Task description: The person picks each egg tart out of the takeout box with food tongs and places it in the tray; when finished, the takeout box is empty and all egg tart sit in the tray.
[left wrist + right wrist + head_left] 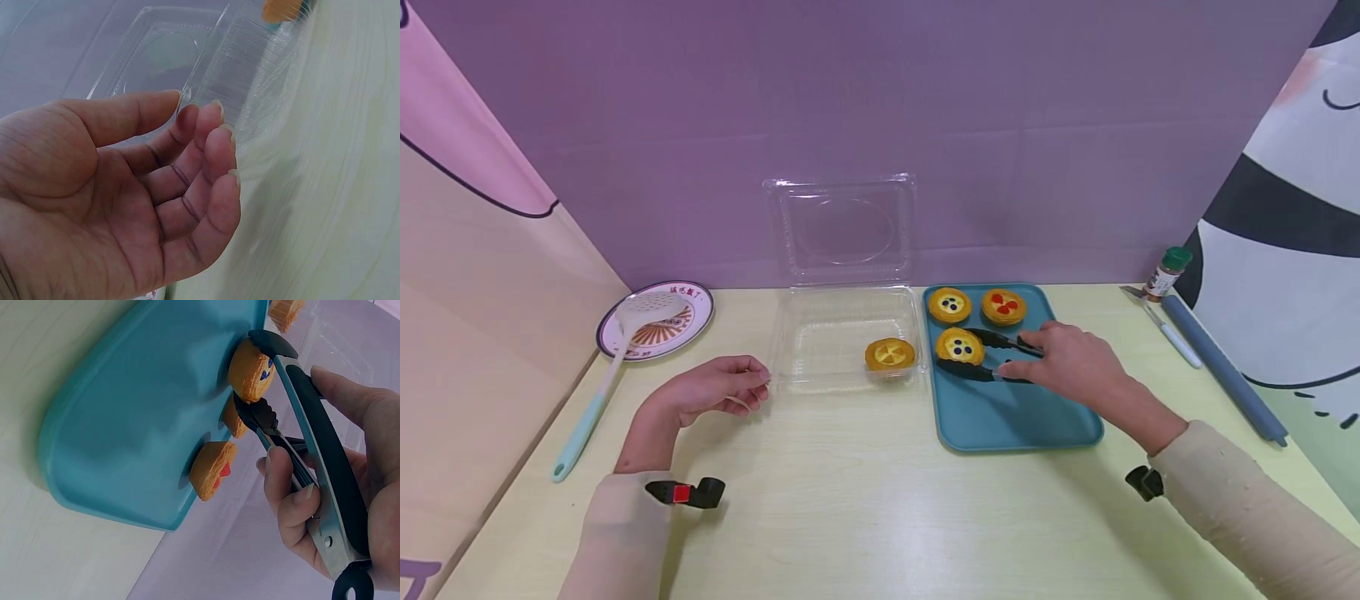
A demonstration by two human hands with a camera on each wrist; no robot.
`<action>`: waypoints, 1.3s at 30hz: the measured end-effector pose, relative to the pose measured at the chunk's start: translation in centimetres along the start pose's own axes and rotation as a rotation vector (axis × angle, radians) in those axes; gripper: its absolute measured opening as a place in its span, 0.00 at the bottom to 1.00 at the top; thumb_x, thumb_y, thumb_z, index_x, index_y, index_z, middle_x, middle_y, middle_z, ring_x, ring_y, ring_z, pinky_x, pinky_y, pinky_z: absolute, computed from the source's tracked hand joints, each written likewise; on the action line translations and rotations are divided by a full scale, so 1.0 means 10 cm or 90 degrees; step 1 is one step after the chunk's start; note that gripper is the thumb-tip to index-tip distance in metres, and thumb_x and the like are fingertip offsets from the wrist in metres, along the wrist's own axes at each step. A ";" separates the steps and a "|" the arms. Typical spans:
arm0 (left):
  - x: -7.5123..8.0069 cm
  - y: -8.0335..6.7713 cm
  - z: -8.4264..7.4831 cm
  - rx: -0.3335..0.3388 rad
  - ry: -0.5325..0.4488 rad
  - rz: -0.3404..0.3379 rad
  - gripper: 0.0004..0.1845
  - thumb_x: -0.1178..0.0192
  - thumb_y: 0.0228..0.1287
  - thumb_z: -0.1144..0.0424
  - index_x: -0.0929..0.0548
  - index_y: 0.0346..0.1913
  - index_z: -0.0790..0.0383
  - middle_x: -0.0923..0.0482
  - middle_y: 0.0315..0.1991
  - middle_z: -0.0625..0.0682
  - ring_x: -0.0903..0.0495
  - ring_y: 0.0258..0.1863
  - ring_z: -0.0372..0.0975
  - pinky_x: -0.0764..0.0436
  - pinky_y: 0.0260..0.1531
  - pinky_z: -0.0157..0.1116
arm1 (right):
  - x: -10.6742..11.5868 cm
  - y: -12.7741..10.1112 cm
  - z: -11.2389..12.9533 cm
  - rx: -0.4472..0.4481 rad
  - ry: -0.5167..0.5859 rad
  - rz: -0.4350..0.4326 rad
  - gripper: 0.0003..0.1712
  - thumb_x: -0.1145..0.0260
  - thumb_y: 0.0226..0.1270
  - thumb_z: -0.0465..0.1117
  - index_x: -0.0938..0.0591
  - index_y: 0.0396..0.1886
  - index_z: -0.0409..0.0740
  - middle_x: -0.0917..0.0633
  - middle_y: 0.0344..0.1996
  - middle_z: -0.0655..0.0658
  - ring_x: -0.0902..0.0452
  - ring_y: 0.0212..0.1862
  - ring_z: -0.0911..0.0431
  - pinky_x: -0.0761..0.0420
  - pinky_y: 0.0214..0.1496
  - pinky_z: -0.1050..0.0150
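Resting on the counter (pixel 850 500), the blue tray (pixel 1015 417) serves as landmark: just to its left sits the clear clamshell box (pixel 820 342) holding one tart (pixel 890 354). Over the tray, the right hand (pixel 1067 362) grips black tongs (pixel 992 354) whose tips flank a blueberry tart (pixel 959 346). Left of the box, the left hand (pixel 715 390) rests empty, fingers (pixel 212 156) loosely curled.

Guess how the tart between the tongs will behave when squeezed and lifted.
The tart is small and probably light. Its fluted crust may crumble under a hard squeeze from the tongs. The flat bottom should keep it from rolling on the tray, but the narrow tips could let it tilt.
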State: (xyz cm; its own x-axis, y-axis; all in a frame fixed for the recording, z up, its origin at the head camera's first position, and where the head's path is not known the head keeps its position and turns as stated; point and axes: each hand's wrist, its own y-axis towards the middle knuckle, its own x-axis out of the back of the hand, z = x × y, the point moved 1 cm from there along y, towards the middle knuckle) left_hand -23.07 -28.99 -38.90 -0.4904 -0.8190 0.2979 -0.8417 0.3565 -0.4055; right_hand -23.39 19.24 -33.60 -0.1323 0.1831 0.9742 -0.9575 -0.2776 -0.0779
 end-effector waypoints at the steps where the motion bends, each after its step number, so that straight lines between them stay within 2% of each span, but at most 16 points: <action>1: 0.00 0.00 0.00 0.000 0.000 0.000 0.18 0.45 0.76 0.56 0.28 0.51 0.71 0.21 0.38 0.52 0.21 0.37 0.41 0.18 0.43 0.37 | 0.00 0.00 0.00 0.001 0.000 -0.001 0.44 0.32 0.61 0.67 0.23 0.66 0.41 0.20 0.58 0.31 0.18 0.42 0.44 0.22 0.29 0.58; 15: -0.01 -0.01 -0.01 0.000 0.003 0.000 0.17 0.46 0.76 0.57 0.28 0.51 0.72 0.21 0.38 0.53 0.21 0.37 0.41 0.18 0.43 0.38 | 0.00 0.00 -0.01 -0.008 0.006 -0.004 0.45 0.31 0.59 0.67 0.23 0.66 0.41 0.19 0.57 0.31 0.19 0.37 0.48 0.25 0.26 0.60; 19: -0.01 0.00 -0.01 0.000 0.002 -0.002 0.17 0.46 0.76 0.58 0.28 0.51 0.72 0.21 0.38 0.53 0.21 0.36 0.41 0.17 0.43 0.37 | 0.02 0.00 -0.02 -0.013 0.005 -0.006 0.46 0.31 0.58 0.68 0.23 0.67 0.41 0.20 0.59 0.30 0.17 0.42 0.44 0.22 0.29 0.57; 27: -0.01 0.00 -0.01 -0.001 0.000 -0.003 0.17 0.46 0.76 0.58 0.28 0.51 0.72 0.21 0.38 0.53 0.21 0.36 0.41 0.17 0.43 0.38 | 0.06 0.02 -0.01 -0.010 -0.002 -0.012 0.48 0.32 0.59 0.69 0.24 0.67 0.39 0.21 0.60 0.30 0.18 0.50 0.39 0.17 0.41 0.46; 33: -0.01 0.00 0.00 0.001 0.000 -0.001 0.17 0.46 0.76 0.58 0.28 0.51 0.72 0.21 0.38 0.53 0.21 0.36 0.41 0.17 0.43 0.38 | 0.07 0.01 0.00 -0.004 -0.011 -0.010 0.46 0.33 0.60 0.69 0.23 0.67 0.41 0.19 0.58 0.31 0.17 0.46 0.42 0.18 0.36 0.50; 39: -0.01 0.00 -0.01 0.001 0.001 -0.002 0.16 0.46 0.76 0.59 0.28 0.51 0.72 0.21 0.38 0.53 0.21 0.37 0.41 0.17 0.43 0.38 | 0.11 -0.01 -0.01 -0.005 -0.022 -0.004 0.46 0.34 0.60 0.70 0.24 0.67 0.42 0.21 0.61 0.30 0.18 0.49 0.39 0.18 0.37 0.49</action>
State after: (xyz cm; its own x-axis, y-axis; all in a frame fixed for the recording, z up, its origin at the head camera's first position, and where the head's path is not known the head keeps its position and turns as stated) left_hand -23.03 -28.89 -38.86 -0.4878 -0.8198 0.3000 -0.8430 0.3530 -0.4058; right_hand -23.42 19.55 -32.54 -0.1169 0.1524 0.9814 -0.9602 -0.2697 -0.0725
